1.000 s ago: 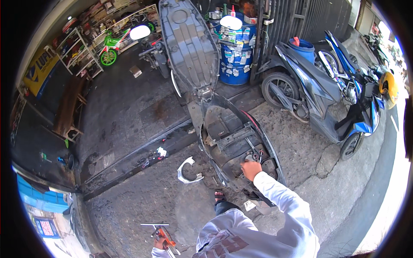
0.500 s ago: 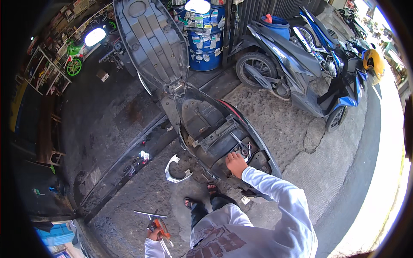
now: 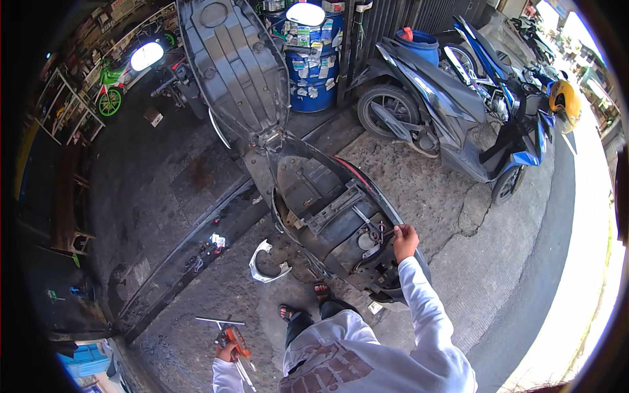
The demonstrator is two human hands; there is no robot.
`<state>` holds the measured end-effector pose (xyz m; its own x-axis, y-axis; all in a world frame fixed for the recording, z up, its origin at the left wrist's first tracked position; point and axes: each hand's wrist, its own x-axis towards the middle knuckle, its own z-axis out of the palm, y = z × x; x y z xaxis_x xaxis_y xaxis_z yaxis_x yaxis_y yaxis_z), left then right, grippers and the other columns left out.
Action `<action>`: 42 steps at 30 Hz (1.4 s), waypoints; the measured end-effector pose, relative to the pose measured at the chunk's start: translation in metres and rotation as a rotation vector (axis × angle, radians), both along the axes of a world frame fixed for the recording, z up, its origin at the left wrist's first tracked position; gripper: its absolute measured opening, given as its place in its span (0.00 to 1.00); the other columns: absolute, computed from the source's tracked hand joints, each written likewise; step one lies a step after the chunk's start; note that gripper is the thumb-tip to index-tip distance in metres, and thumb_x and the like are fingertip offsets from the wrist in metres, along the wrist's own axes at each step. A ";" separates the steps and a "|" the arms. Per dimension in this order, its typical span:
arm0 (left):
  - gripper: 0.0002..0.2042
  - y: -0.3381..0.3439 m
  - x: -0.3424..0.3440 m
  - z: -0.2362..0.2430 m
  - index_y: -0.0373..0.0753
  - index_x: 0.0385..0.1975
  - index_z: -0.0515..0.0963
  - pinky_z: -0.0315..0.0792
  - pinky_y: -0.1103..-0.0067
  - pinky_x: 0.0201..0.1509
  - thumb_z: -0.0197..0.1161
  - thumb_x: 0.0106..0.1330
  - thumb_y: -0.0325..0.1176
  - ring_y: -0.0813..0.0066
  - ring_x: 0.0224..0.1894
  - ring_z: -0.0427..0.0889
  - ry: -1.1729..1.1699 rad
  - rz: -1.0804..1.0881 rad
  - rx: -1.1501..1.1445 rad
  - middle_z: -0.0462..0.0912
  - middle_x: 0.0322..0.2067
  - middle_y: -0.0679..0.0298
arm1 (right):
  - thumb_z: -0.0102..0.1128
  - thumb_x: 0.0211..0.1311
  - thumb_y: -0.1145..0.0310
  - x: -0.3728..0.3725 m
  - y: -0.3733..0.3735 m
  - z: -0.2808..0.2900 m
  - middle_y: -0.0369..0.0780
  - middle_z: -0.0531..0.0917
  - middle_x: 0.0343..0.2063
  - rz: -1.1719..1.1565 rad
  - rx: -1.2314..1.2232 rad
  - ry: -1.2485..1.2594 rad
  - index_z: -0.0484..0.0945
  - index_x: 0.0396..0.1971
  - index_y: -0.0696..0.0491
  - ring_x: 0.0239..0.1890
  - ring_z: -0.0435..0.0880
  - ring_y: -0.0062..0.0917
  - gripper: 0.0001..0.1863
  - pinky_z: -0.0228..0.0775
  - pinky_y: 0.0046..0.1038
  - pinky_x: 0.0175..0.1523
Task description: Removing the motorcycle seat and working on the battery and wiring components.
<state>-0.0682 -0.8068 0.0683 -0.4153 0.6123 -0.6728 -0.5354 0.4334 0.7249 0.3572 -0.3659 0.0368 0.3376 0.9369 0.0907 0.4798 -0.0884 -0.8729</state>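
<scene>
My right hand (image 3: 405, 242) is over the right edge of the scooter's rear, fingers curled together; what they hold, if anything, is hidden. Beside it lie the round fuel cap (image 3: 366, 242) and a metal tool, perhaps a wrench (image 3: 361, 214), in the opened scooter body (image 3: 337, 245). The scooter's seat (image 3: 232, 62) is tipped up, its underside showing. Low on the left, my left hand (image 3: 225, 352) grips a T-handle wrench (image 3: 219, 321) together with an orange-handled tool (image 3: 237, 340) whose exact kind I cannot make out.
A white curved fairing piece (image 3: 257, 265) lies on the ground left of the scooter. Small parts (image 3: 213, 247) lie along a groove in the floor. Blue drums (image 3: 314, 78) stand at the back. To the right is a parked blue-black scooter (image 3: 452, 118) with a yellow helmet (image 3: 565, 101).
My right hand has moved right, from beside the fuel cap to the scooter's right edge, uncovering the cap. My left hand has shifted slightly left with its tools.
</scene>
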 end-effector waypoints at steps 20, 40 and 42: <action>0.12 -0.005 0.014 0.010 0.35 0.35 0.72 0.60 0.86 0.09 0.62 0.50 0.28 0.80 0.10 0.70 -0.009 0.072 0.022 0.77 0.20 0.61 | 0.60 0.42 0.74 -0.001 -0.017 -0.010 0.47 0.78 0.27 0.279 -0.075 -0.529 0.76 0.27 0.57 0.33 0.78 0.40 0.09 0.70 0.37 0.39; 0.12 -0.008 0.008 -0.007 0.34 0.36 0.72 0.63 0.86 0.11 0.61 0.50 0.25 0.77 0.12 0.73 -0.029 0.134 0.052 0.79 0.24 0.59 | 0.59 0.48 0.64 -0.025 -0.011 0.011 0.49 0.80 0.25 0.179 -0.300 -0.620 0.77 0.25 0.57 0.31 0.79 0.44 0.10 0.71 0.40 0.38; 0.12 -0.002 0.009 0.002 0.34 0.36 0.72 0.63 0.86 0.11 0.61 0.50 0.25 0.77 0.12 0.73 -0.021 0.136 0.040 0.79 0.23 0.59 | 0.62 0.42 0.66 -0.017 -0.003 0.003 0.50 0.80 0.23 0.104 -0.274 -0.438 0.81 0.24 0.58 0.30 0.80 0.41 0.11 0.72 0.36 0.39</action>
<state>-0.0588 -0.8087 0.0700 -0.4827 0.5775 -0.6584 -0.6025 0.3267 0.7282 0.3403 -0.3690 0.0394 0.2272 0.9725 -0.0506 0.8127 -0.2180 -0.5403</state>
